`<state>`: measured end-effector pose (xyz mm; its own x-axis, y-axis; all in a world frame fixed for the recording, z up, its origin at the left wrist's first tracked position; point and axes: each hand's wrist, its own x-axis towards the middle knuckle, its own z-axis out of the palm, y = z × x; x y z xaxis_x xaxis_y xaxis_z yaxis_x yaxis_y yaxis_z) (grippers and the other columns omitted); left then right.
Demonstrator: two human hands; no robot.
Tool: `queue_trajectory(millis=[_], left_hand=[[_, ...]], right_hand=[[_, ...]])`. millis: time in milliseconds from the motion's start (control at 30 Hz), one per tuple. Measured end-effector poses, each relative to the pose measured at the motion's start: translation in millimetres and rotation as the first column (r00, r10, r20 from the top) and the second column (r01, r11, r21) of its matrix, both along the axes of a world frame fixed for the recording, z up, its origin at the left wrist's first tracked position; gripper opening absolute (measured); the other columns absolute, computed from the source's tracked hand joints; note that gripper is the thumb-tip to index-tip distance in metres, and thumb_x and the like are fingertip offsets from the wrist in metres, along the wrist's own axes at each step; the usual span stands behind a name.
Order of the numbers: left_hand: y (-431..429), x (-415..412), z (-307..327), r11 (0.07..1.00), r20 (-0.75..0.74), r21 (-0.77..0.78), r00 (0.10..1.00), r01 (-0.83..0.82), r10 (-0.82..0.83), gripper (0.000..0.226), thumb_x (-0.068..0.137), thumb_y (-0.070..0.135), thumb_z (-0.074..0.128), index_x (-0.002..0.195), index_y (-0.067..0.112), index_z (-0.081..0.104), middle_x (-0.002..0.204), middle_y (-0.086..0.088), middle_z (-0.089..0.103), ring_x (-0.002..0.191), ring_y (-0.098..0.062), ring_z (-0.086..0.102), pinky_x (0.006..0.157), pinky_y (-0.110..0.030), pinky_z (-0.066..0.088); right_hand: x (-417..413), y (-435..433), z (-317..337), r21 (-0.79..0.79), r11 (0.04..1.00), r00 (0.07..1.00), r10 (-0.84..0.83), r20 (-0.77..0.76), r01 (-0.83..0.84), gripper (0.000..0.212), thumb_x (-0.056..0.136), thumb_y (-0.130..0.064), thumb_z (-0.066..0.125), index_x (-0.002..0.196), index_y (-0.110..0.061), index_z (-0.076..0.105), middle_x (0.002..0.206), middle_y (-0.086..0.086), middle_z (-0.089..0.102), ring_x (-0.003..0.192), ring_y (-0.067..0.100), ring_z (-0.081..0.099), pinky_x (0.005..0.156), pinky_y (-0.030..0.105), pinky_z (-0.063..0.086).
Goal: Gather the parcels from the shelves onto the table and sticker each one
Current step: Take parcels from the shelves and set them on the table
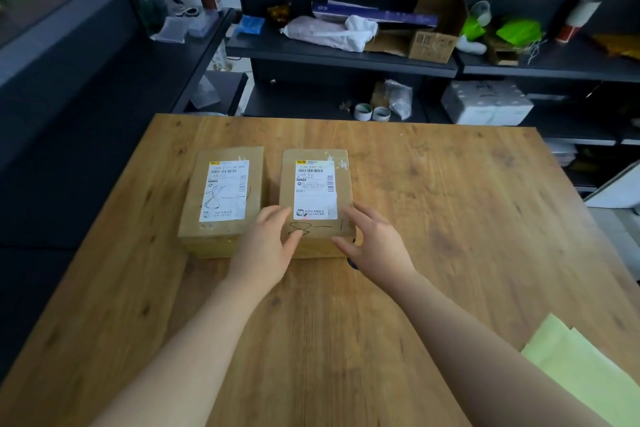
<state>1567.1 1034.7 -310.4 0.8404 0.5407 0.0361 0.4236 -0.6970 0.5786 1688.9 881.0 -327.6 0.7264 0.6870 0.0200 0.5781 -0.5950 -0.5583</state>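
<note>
Labelled cardboard parcel (317,204) is parked on the counter (450,218), second parcel (221,198) just beside it. Its near end is touched by left hand (273,243) and right hand (372,241), fingers (349,215) spread wide and loose.

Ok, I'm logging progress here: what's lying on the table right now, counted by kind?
Brown cardboard parcels: 2
Pale green paper stack: 1
Small dark item at one parcel's near corner, too hidden to name: 1
Total: 4
</note>
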Motion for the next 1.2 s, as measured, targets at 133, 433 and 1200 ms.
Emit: queue_trajectory(millis=[133,433,1200], left_hand=[[-16,-20,15,0.988,0.029,0.156,0.999,0.015,-0.020,0.041,0.091,0.029,0.058,0.129,0.013,0.057,0.129,-0.002,0.058,0.115,-0.024,0.053,0.097,-0.036,0.044],[-91,-104,48,0.928,0.088,0.330,0.985,-0.171,0.151,0.034,0.083,0.029,0.059,0.109,0.009,0.069,0.106,-0.005,0.069,0.094,-0.029,0.063,0.079,-0.039,0.053],[-351,-452,71,0.234,0.215,0.297,0.304,-0.925,0.928,0.037,0.086,0.035,0.059,0.113,0.011,0.069,0.110,-0.004,0.069,0.100,-0.026,0.063,0.086,-0.038,0.050]], right_hand=[[-16,-12,17,0.010,0.998,0.991,0.062,0.122,-0.064,0.052,0.089,-0.042,0.059,0.137,-0.026,0.048,0.146,-0.001,0.043,0.131,0.019,0.042,0.103,0.033,0.039],[-65,-51,46,0.109,0.919,0.854,0.302,0.424,-0.379,0.042,0.079,-0.032,0.073,0.115,-0.011,0.066,0.119,0.006,0.067,0.112,0.025,0.061,0.095,0.036,0.046],[-395,-115,90,0.208,0.111,0.197,0.870,0.451,-0.972,0.043,0.085,-0.039,0.058,0.115,-0.010,0.067,0.118,0.008,0.067,0.114,0.025,0.060,0.101,0.037,0.043]])
